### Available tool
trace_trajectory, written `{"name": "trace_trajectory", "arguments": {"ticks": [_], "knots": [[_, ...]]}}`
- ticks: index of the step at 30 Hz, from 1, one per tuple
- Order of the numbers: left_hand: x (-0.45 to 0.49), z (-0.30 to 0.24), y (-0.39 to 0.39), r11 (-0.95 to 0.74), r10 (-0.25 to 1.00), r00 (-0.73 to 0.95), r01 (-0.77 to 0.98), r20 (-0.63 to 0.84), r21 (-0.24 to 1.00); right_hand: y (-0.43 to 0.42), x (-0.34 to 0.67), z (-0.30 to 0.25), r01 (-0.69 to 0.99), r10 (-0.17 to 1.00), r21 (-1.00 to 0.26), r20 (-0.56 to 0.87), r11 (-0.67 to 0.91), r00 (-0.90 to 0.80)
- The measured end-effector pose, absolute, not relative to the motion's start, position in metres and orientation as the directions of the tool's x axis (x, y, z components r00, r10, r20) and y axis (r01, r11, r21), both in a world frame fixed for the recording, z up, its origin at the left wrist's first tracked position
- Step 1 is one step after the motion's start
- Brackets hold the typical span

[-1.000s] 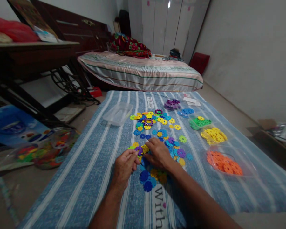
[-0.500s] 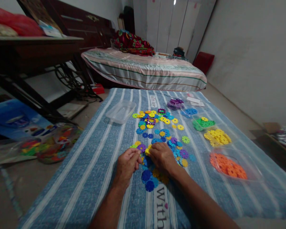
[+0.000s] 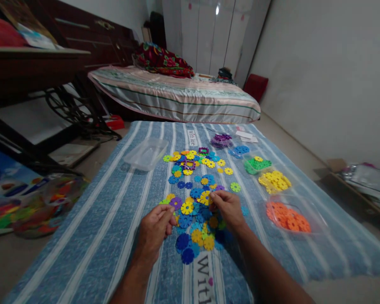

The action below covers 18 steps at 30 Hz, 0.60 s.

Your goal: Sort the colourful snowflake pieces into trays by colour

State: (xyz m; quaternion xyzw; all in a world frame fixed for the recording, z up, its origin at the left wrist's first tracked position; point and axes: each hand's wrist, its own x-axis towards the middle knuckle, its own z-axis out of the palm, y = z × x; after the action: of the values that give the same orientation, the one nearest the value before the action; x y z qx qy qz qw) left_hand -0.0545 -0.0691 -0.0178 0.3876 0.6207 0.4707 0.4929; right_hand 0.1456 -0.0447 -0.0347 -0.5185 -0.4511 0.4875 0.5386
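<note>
A loose heap of flower-shaped plastic discs, mostly blue (image 3: pixel 185 221) and yellow (image 3: pixel 187 207), lies on the striped cloth in front of me. In my right hand (image 3: pixel 228 207), thumb and fingers pinch the edge of a yellow disc (image 3: pixel 205 197) above the heap's right side. My left hand (image 3: pixel 156 223) is closed at the heap's left edge, fingertips pressed together close to a purple disc (image 3: pixel 176 203). Whatever those left fingers may hold is hidden. Farther back, more discs surround purple square frame pieces (image 3: pixel 189 165).
Clear tubs along the right hold orange discs (image 3: pixel 288 217), yellow discs (image 3: pixel 275 181), green discs (image 3: pixel 257 165), blue discs (image 3: pixel 240 150) and purple pieces (image 3: pixel 221 140). A clear plastic tub (image 3: pixel 147 154) stands at back left. Beyond are a bed (image 3: pixel 177 93) and a sewing-machine table (image 3: pixel 34 52).
My right hand has drawn back to the right from the middle of the heap, now showing a yellow disc in its fingers. My left hand stays near the heap's left edge. The view has shifted right.
</note>
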Motion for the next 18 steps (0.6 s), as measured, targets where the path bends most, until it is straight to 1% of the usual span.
{"name": "trace_trajectory", "arguments": {"ticks": [3, 6, 8, 10, 12, 14, 18], "knots": [[-0.055, -0.018, -0.067, 0.262, 0.941, -0.229, 0.029, -0.249, 0.965, -0.031, 0.161, -0.03, -0.147, 0.983, -0.989, -0.047, -0.021, 0.175], [-0.055, -0.019, -0.066, 0.268, 0.939, -0.234, 0.036, -0.252, 0.963, -0.008, 0.185, -0.02, -0.246, 0.955, -0.969, -0.091, -0.02, 0.282], [-0.056, -0.019, -0.065, 0.269, 0.94, -0.23, 0.034, -0.254, 0.963, 0.011, 0.205, -0.009, -0.342, 0.914, -0.939, -0.11, 0.033, 0.39], [-0.055, -0.019, -0.066, 0.271, 0.938, -0.23, 0.027, -0.258, 0.962, 0.027, 0.224, 0.0, -0.458, 0.852, -0.882, -0.152, 0.112, 0.501], [-0.055, -0.017, -0.066, 0.269, 0.937, -0.235, 0.02, -0.257, 0.963, 0.036, 0.235, 0.003, -0.511, 0.819, -0.853, -0.217, 0.105, 0.531], [-0.055, -0.016, -0.067, 0.264, 0.938, -0.24, 0.022, -0.251, 0.964, 0.035, 0.236, 0.0, -0.483, 0.826, -0.874, -0.234, 0.052, 0.512], [-0.055, -0.015, -0.066, 0.263, 0.941, -0.231, 0.046, -0.246, 0.964, 0.019, 0.215, -0.023, -0.318, 0.883, -0.948, -0.136, 0.017, 0.45]]}}
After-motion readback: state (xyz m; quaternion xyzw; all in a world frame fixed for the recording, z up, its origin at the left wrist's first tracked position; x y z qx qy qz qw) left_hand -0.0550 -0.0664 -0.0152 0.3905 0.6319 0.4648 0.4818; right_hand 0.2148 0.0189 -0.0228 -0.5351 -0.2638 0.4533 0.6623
